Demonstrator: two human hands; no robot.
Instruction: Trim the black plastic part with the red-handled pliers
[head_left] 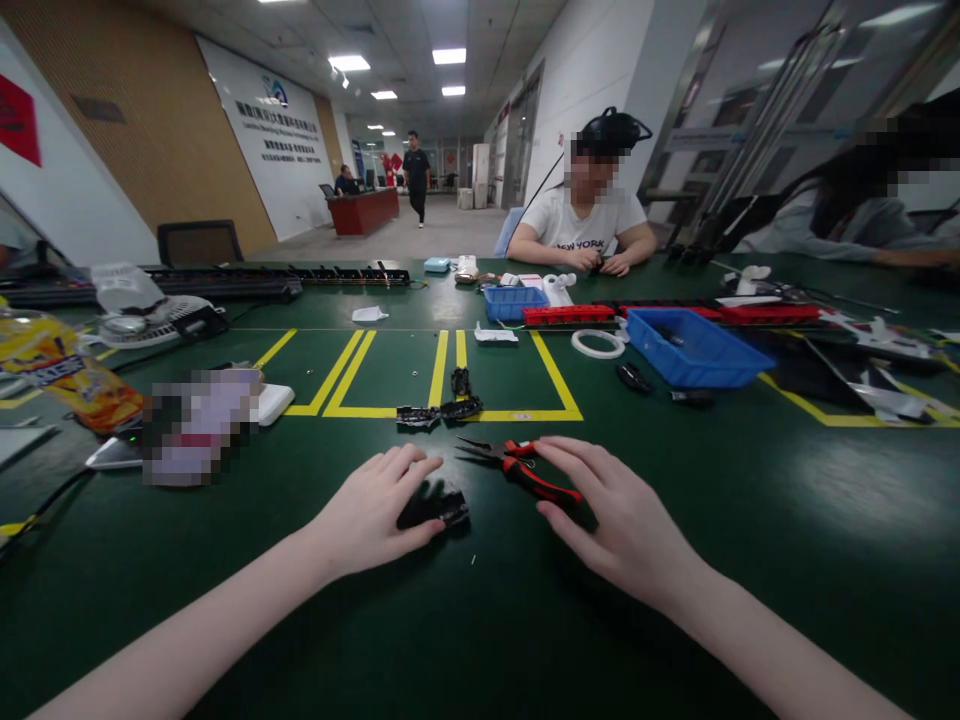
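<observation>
My left hand (382,505) is over the table with thumb and fingers apart. Between them lies a small black plastic piece (454,508), partly hidden by the hand; the thumb tip is at its edge. To the right, needle-nose pliers (514,462) with red and black handles lie with their jaws apart, pointing left. My right hand (619,510) is spread around the handle ends, its fingertips at the upper handle. Whether they press on it I cannot tell. Just beyond the hands, several similar black pieces (459,408) lie by the yellow tape.
A blue bin (694,350) with dark parts stands at the right, near a white ring (598,344). Behind it are red strips (570,315) and a smaller blue bin (515,302). A drink bottle (67,370) and a white fan (154,310) stand left. A person (585,215) sits opposite.
</observation>
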